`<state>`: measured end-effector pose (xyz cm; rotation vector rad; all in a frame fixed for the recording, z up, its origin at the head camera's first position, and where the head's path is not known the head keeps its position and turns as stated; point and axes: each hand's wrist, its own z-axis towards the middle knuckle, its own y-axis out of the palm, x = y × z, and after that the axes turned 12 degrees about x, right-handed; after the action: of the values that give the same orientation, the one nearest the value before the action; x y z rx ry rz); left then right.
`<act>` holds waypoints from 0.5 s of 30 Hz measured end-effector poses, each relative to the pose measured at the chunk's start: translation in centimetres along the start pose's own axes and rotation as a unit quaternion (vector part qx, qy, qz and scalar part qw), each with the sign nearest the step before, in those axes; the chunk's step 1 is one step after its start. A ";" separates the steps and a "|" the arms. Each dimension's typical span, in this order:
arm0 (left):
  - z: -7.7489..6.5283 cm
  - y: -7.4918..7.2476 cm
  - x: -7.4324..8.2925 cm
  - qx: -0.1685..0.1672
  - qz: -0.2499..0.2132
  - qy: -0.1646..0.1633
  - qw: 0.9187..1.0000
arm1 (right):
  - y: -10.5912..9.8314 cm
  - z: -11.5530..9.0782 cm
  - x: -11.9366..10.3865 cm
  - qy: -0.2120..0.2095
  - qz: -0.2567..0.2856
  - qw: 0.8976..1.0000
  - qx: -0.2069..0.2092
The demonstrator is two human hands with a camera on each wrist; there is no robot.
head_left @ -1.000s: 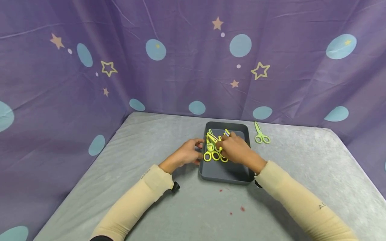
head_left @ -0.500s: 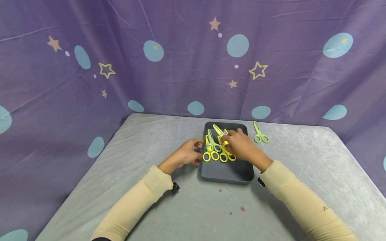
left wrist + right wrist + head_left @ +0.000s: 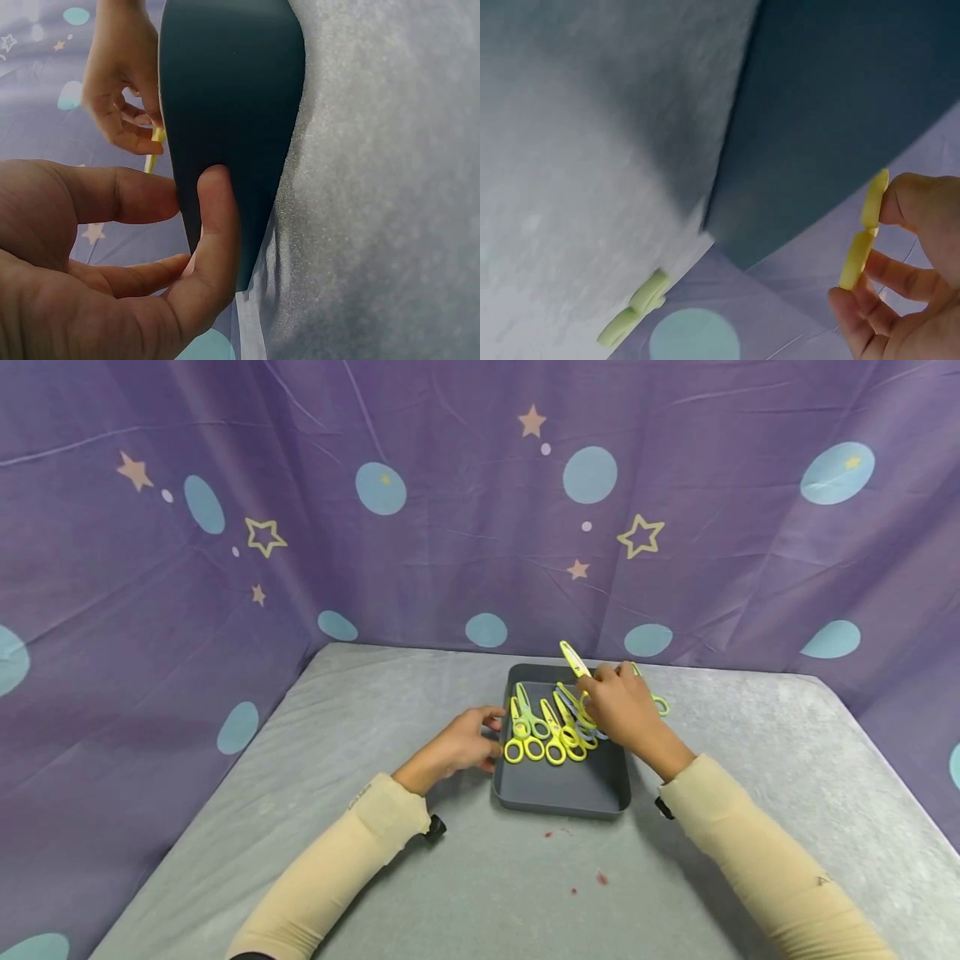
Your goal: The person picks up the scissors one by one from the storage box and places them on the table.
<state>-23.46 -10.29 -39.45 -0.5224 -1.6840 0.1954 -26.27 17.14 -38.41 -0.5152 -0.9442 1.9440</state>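
Yellow craft scissors (image 3: 576,660) stick out from my right hand (image 3: 621,697), above the tray's far right part, blades up and to the left. In the right wrist view, thumb and fingers pinch the yellow handle (image 3: 857,259). My left hand (image 3: 461,743) is at the left wall of the dark grey tray (image 3: 555,789). The left wrist view has one finger on the outer wall (image 3: 232,90) and others at the rim, gripping it. Several yellow and green scissors (image 3: 555,735) lie in the tray, some overlapping, blades pointing away. The right hand hides some of them.
Light green scissors (image 3: 661,704) lie on the grey cloth (image 3: 772,760) right of the tray, partly behind the right hand. A purple curtain (image 3: 442,552) with stars and blue ovals hangs behind. Small red marks (image 3: 602,878) dot the cloth in front.
My right hand has lifted the yellow scissors from among the others and moved right and away, uncovering more scissors in the tray. The left hand stays at the tray's wall.
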 end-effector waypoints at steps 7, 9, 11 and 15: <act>0.1 0.1 -0.1 -0.001 0.004 0.002 1.000 | -0.5 -0.4 2.2 0.041 -0.018 0.999 0.020; 0.1 0.0 -0.1 -0.001 0.004 0.002 1.000 | -0.6 -0.5 2.9 0.060 -0.020 0.998 0.024; 0.2 0.0 -0.1 -0.002 0.004 0.002 1.000 | -0.6 -0.6 3.6 0.075 -0.015 0.997 0.030; 0.2 0.0 -0.1 -0.003 0.003 0.000 1.000 | -0.6 -0.9 5.1 0.103 0.008 0.994 0.026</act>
<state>-23.64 -10.32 -39.57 -0.5329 -1.6827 0.1948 -28.00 22.05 -38.46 -0.6802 -0.7580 1.8838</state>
